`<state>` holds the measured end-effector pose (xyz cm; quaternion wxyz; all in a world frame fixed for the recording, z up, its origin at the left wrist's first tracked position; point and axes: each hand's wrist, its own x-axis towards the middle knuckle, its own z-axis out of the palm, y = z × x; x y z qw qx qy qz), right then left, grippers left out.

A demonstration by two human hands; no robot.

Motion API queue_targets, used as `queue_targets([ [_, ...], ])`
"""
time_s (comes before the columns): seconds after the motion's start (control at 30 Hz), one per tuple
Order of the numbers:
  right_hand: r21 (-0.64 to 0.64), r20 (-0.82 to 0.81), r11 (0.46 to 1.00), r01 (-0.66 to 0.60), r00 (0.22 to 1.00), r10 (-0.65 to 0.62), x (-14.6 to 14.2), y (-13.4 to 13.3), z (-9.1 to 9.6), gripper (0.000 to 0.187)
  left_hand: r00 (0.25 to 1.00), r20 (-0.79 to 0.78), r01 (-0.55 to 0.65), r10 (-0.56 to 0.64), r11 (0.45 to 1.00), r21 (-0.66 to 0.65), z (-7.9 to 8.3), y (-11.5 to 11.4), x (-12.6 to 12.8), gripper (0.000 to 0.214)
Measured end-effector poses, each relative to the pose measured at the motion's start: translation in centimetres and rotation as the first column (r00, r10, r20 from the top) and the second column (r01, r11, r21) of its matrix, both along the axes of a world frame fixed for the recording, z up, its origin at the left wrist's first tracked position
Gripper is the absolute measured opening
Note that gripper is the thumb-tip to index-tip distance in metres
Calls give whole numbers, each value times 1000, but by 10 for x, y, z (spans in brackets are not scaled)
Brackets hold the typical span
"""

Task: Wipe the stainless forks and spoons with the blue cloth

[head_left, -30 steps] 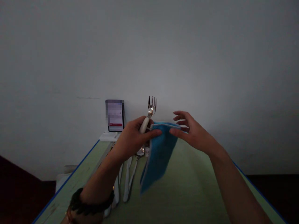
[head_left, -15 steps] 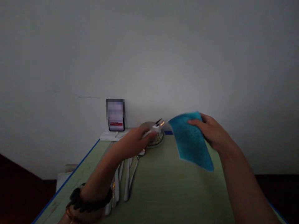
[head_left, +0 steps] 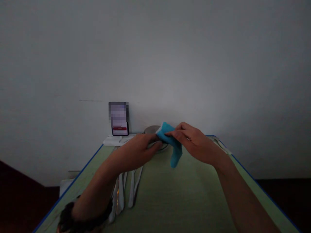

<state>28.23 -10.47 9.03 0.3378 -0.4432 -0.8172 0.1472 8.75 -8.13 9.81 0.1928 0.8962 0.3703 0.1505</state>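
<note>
My right hand point(head_left: 195, 144) is closed on a blue cloth point(head_left: 173, 146), which is bunched over the end of something held by my left hand point(head_left: 141, 149). My left hand is closed, and the fork it held in the earlier frames is now hidden under the cloth and my fingers. Both hands meet above the far middle of the green table point(head_left: 170, 197), just in front of a metal bowl point(head_left: 152, 131).
Several pieces of cutlery point(head_left: 126, 191) with white handles lie on the table under my left forearm. A phone point(head_left: 119, 119) stands against the wall on a white pad point(head_left: 114, 140). More cutlery point(head_left: 220, 142) lies at the far right edge.
The cloth swung out to the right in my right hand, then came back and wrapped over the fork's end. My left hand lowered the fork from upright towards the bowl.
</note>
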Motion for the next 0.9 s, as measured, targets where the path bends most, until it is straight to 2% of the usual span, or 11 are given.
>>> queue_targets([
  [0.07,96,17,994,52,998,-54,2,2,-2,22,999,32,10,-10,1000,6,2,-2,1,28],
  [0.13,147,-8,985,86,996,-86,4,4,-4,24,999,48,15,-16,1000,12,5,-5,2,29],
  [0.2,103,-71,989,103,993,-96,5,3,-5,35,999,39,6,-7,1000,28,8,-9,3,30],
  [0.3,-72,-114,994,81,989,-89,3,1,-4,54,1000,12,-8,7,997,79,13,-15,2,28],
  [0.37,-128,-114,990,53,991,-68,1,0,-3,53,1000,0,-11,11,994,113,15,-18,1,28],
  [0.47,-103,-135,995,1,991,-15,-1,-1,1,33,1000,-10,-16,17,991,136,17,-21,0,28],
  [0.57,-92,-143,995,-25,990,12,-1,-3,4,26,1000,8,-7,6,991,136,17,-22,0,28],
  [0.73,-32,-146,999,-19,989,14,-2,-7,7,24,999,37,5,-8,996,92,18,-23,2,27],
  [0.9,-81,-198,996,-34,980,17,-1,-5,4,31,999,35,15,-18,996,83,19,-22,2,30],
])
